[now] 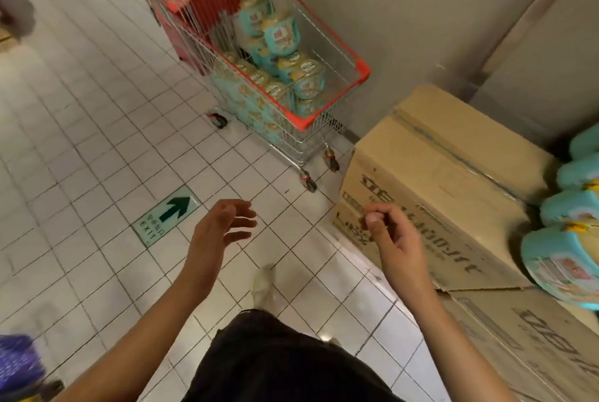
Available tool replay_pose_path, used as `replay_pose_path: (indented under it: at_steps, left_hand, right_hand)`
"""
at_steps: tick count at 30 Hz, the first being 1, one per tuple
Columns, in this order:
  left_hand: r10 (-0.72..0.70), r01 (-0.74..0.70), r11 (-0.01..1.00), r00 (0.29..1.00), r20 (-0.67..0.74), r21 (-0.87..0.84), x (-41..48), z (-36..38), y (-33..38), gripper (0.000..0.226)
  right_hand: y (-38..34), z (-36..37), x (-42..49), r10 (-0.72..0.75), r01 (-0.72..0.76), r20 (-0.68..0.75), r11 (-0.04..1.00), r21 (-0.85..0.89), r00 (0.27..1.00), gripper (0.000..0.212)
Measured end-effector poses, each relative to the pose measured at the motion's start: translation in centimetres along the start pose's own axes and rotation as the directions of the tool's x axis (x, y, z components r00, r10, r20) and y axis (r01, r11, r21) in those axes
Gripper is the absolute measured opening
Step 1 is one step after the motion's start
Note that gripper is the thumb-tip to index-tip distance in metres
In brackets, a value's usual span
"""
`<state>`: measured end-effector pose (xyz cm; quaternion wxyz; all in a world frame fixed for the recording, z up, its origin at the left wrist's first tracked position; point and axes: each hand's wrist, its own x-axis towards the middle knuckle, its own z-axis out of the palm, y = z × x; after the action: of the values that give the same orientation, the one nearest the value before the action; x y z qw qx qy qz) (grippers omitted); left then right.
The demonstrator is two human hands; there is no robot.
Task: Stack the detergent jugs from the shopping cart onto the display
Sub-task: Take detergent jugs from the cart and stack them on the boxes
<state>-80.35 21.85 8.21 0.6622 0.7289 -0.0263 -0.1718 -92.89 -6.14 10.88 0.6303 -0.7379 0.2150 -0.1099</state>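
Inside the shopping cart (363,72), teal detergent jugs (282,36) lie heaped; other jugs (564,265) sit on cardboard boxes (453,155). Left hand (220,226) spreads its fingers, right hand (392,239) curls them loosely, both empty.

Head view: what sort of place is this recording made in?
Most likely a supermarket or shop floor. A wire cart holds teal jugs, more jugs stand on cardboard boxes at the right, and a green EXIT arrow is set in the tiled floor.
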Motion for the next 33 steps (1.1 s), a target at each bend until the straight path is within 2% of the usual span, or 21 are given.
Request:
replay_pose_path:
  at_steps: [7,12,17,23,29,33]
  left_hand:
    - [-0.066,0.052,0.994,0.985,-0.158,-0.096,6.1,-13.3,-0.4,0.036]
    - [-0.080,0.069,0.994,0.989,-0.123,-0.088,12.9,-18.3,0.6,0.041]
    - [-0.066,0.060,0.994,0.995,-0.069,-0.091,21.2,-19.3,2.6,0.043]
    - [-0.056,0.052,0.994,0.997,-0.044,-0.092,32.9,-18.1,5.6,0.039]
    - [-0.089,0.087,0.995,0.995,-0.040,-0.038,43.5,-16.7,7.8,0.043]
    - [-0.104,0.104,0.995,0.993,-0.056,-0.015,49.7,-16.6,8.6,0.040]
  right_hand:
    - [-3.5,12.4,10.5,-0.042,0.044,0.100,0.999,-0.015,0.994,0.015]
    - [-5.1,19.2,17.0,-0.038,0.042,0.100,0.998,-0.039,0.994,0.018]
    - [-4.8,22.2,22.3,0.018,-0.013,0.092,0.999,-0.052,0.996,0.017]
    - [-3.6,22.4,31.8,0.075,-0.069,0.050,0.992,-0.108,0.996,0.020]
    - [-4.0,23.8,44.1,0.123,-0.121,0.052,0.991,-0.049,0.991,0.015]
    - [-5.3,25.3,53.1,0.116,-0.115,0.096,0.993,-0.012,0.989,0.023]
